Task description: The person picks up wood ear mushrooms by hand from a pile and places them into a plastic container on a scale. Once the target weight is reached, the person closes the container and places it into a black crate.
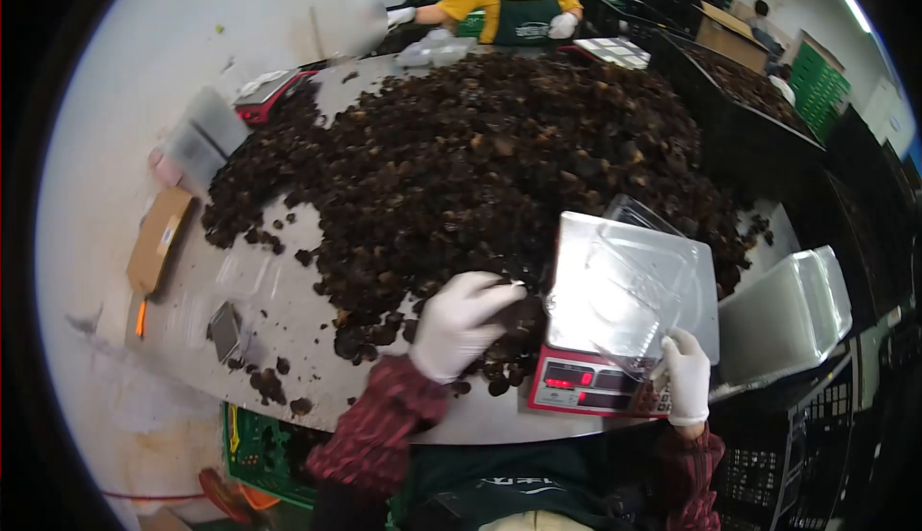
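My left hand [464,327], in a white glove, is at the near edge of a big pile of dark brown pieces that look like mushrooms [480,147]. Its fingers and thumb are apart, slightly blurred, and I see nothing held between them. To the right stands a red digital scale [540,392] with a silver weighing plate [574,243] and lit red digits. A clear plastic tray [624,291] lies tilted on the plate. My right hand [686,379], also gloved, pinches the tray's near corner, beside the scale's keypad.
Nested clear trays [788,315] stand right of the scale. Across the metal table [192,291], a person in a yellow shirt and green apron [530,12] works near another scale. A cardboard piece [158,238] leans at the left wall; a green crate [264,464] sits below the table edge.
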The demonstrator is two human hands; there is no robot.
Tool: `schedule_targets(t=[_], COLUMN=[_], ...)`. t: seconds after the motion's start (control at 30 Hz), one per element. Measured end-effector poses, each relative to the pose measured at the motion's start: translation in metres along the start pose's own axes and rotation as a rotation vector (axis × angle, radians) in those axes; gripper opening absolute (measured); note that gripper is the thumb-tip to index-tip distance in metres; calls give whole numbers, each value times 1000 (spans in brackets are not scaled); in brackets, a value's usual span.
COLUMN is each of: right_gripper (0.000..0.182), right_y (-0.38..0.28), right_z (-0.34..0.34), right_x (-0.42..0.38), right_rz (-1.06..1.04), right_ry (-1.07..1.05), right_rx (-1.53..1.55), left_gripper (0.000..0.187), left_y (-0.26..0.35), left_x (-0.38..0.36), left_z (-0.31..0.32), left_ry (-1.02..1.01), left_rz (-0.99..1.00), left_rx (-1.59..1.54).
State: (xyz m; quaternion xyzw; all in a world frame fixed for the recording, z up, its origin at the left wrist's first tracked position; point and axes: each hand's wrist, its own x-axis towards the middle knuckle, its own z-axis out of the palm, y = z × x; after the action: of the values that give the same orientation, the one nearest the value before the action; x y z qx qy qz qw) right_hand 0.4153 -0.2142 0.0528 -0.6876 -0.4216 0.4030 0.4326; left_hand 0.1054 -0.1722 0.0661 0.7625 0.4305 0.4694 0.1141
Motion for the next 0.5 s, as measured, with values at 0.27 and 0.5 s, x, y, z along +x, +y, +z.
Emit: schedule_targets(t=[0.27,0.5], right_gripper=[36,33], right_y=[5,28], right_z=[11,16], right_x=[11,28], right_rz=[-41,-119], right_ry=[-49,19], right_rx=[77,122], left_gripper=[22,53], left_y=[21,45], left_x=[66,56], left_z=[130,108], left_ry=[-542,-628], left_rz=[423,277], left_rx=[192,62])
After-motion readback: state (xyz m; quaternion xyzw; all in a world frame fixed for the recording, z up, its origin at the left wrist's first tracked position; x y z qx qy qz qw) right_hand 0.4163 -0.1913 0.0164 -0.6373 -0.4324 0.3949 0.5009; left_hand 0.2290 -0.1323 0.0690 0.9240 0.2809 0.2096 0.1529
